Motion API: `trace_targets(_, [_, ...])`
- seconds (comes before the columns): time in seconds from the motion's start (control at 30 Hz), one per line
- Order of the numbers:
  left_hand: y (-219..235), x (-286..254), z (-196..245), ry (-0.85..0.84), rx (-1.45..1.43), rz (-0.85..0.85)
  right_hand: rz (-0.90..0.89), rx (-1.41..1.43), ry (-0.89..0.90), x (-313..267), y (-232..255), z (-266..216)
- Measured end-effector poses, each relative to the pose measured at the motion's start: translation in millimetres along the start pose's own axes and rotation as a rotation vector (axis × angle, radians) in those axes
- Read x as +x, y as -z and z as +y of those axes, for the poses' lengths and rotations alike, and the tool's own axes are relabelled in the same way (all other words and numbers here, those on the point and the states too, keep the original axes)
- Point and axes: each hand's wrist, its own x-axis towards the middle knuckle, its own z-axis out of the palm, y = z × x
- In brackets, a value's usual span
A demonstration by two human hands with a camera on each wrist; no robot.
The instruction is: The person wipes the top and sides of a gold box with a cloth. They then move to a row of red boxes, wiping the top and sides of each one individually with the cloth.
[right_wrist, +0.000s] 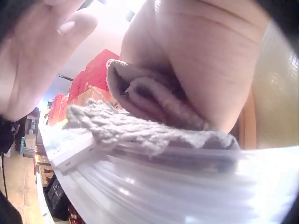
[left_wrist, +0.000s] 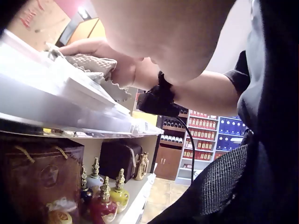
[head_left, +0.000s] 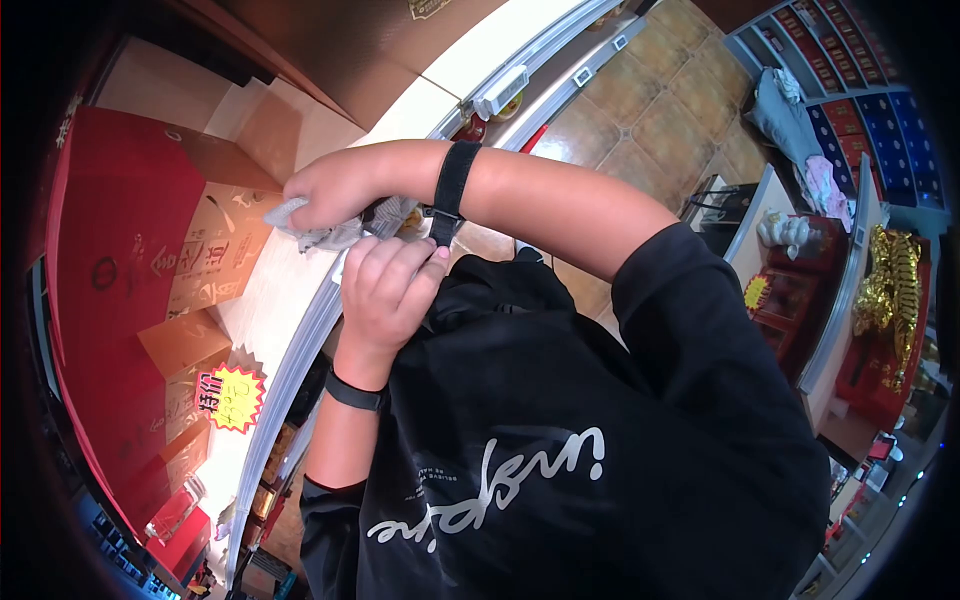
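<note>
My right hand (head_left: 335, 190) grips a crumpled grey cloth (head_left: 335, 236) at the edge of a white shelf. In the right wrist view, the cloth (right_wrist: 121, 128) lies folded beneath the right hand (right_wrist: 205, 56), against the shelf's front strip. A black strap (head_left: 457, 180) circles my right wrist. My left hand (head_left: 385, 290) has bent fingers pinching the strap's lower part, near its buckle. The left wrist view shows the black device (left_wrist: 159, 100) on the right wrist below the left hand (left_wrist: 163, 32), which fills the top.
Red and gold boxes (head_left: 120, 250) stand on the shelf, beside a yellow price tag (head_left: 232, 397). Ornate bottles (left_wrist: 105, 200) and a brown bag (left_wrist: 44, 179) occupy the level below. Another shelf with a gold ornament (head_left: 890, 285) stands right, across the tiled floor (head_left: 655, 110).
</note>
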Motion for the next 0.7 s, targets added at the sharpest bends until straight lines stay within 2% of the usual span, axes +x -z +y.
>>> trace_targets(0.17, [-9,0,-6,-0.03,-0.008,0.053,0.016,0.168,-0.049,-1,5,-4])
trace_targets(0.27, [-20,-3,-10,-0.044,0.022,0.114,0.007,0.403,-0.092,-4,5,-9])
trace_targets(0.5, [-24,4,-11,0.007,-0.001,0.066,-0.012,0.479,-0.087,0,5,-3])
trace_targets(0.7, [12,22,-6,0.155,-0.141,-0.032,0.024,0.426,-0.077,-9,6,0])
